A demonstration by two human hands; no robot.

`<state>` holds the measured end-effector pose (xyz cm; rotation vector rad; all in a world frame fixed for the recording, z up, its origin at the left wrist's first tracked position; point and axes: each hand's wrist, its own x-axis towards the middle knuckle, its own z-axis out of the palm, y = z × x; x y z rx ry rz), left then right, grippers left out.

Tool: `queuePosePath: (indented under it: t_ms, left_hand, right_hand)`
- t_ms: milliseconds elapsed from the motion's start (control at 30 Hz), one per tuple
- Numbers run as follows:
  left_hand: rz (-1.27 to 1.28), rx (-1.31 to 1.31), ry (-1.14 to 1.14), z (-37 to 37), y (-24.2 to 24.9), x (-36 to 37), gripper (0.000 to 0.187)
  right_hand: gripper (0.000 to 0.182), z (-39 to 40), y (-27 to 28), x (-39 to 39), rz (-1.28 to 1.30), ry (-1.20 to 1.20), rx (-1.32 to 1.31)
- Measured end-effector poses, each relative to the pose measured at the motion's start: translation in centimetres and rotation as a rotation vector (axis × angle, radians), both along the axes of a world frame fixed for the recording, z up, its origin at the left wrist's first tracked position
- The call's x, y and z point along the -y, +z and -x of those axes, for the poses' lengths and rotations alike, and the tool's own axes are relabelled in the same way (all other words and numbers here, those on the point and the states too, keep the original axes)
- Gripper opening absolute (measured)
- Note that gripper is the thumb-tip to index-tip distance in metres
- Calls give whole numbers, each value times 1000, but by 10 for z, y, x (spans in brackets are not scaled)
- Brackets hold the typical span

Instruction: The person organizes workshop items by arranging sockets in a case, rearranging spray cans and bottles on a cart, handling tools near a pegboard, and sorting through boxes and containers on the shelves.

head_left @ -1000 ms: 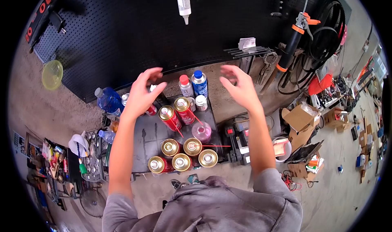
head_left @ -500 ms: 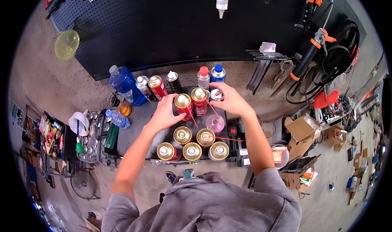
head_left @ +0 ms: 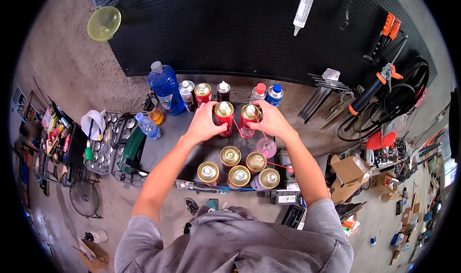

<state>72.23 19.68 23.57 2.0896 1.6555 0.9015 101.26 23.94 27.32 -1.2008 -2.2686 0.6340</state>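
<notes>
My left hand point(head_left: 205, 124) is wrapped round a red spray can point(head_left: 224, 117) with a gold top and a thin red straw. Beside it, my right hand point(head_left: 270, 120) grips a second red can point(head_left: 248, 121), also with a gold top and red straw. Both cans stand upright on the dark table top point(head_left: 165, 150). Nearer to me, several gold-topped cans are grouped, among them one at the left point(head_left: 208, 173) and one at the right point(head_left: 268, 178). A clear cup-like thing with pink in it point(head_left: 266, 147) is just below my right hand.
Along the back stand a blue jug point(head_left: 164, 90), a black can point(head_left: 224, 91), a red-capped can point(head_left: 258, 93) and a blue-capped can point(head_left: 274, 94). A small water bottle point(head_left: 148, 127) is at the left. Behind is a black pegboard point(head_left: 206, 32); cardboard boxes point(head_left: 348, 172) lie right.
My right hand has closed round the right red can, where it was open beside it. The whole view has shifted, with the table now further right.
</notes>
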Motion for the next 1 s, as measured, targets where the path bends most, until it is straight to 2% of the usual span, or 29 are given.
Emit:
queuePosePath:
  t_ms: [300, 367, 433, 633, 767, 833, 867, 900, 933, 1000]
  left_hand:
    - [-41, 30, 102, 6, -3, -10, 88]
    - [5, 36, 110, 5, -3, -11, 88]
    - [35, 56, 122, 3, -3, -12, 88]
    - [54, 66, 86, -2, -8, -21, 87]
    - [16, 128, 57, 2, -17, -27, 89]
    - [33, 134, 71, 2, -2, -15, 96]
    - [166, 157, 84, 4, 12, -1, 98]
    - [15, 143, 71, 16, -13, -2, 91]
    - [102, 191, 2, 22, 8, 20, 88]
    - [213, 187, -198, 40, 59, 61, 80]
  right_hand:
    - [76, 31, 4, -21, -116, -68, 24]
    - [77, 32, 10, -25, -13, -63, 40]
    - [81, 28, -4, -35, -126, -11, 72]
    - [80, 23, -4, -42, -13, 26, 35]
    - [85, 15, -22, -52, -111, 118, -9]
    - [79, 6, -6, -41, -169, 123, 68]
    - [73, -3, 6, -29, -185, 110, 87]
    - [70, -16, 24, -16, -217, 115, 154]
    - [63, -27, 47, 5, -191, 72, 215]
    - [51, -42, 97, 59, 18, -24, 70]
